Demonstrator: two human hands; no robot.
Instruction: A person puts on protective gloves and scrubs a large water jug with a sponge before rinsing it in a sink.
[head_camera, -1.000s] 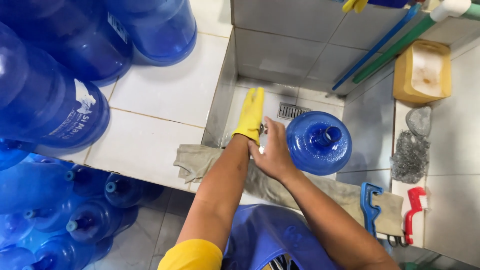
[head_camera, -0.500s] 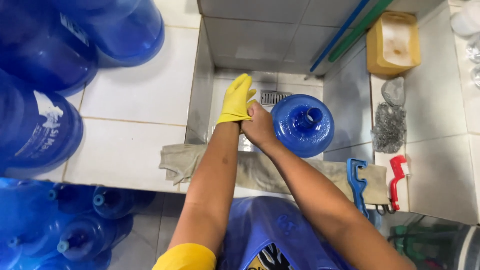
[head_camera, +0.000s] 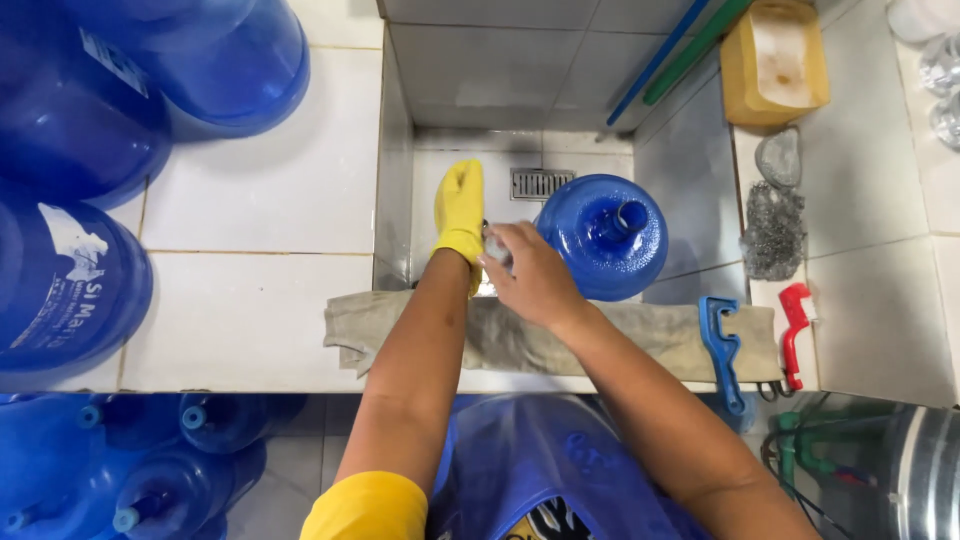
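Yellow glove (head_camera: 459, 215): worn on left hand (head_camera: 459, 222), fingers extended, grip released, beside the blue water bottle (head_camera: 604, 236) in the tiled basin (head_camera: 520, 120). Right hand (head_camera: 530, 275) grip clenched on glove cuff.

Single head view; looks steeply down, close above tiled basin (head_camera: 400, 170); no second view.

yellow rubber glove (head_camera: 459, 212) on left hand, over tiled basin

Left hand (head_camera: 460, 215) in yellow glove, bare right hand (head_camera: 532, 275) gripping perhaps its cuff, blue water jug (head_camera: 603, 235) beside, tiled sink (head_camera: 520, 90)
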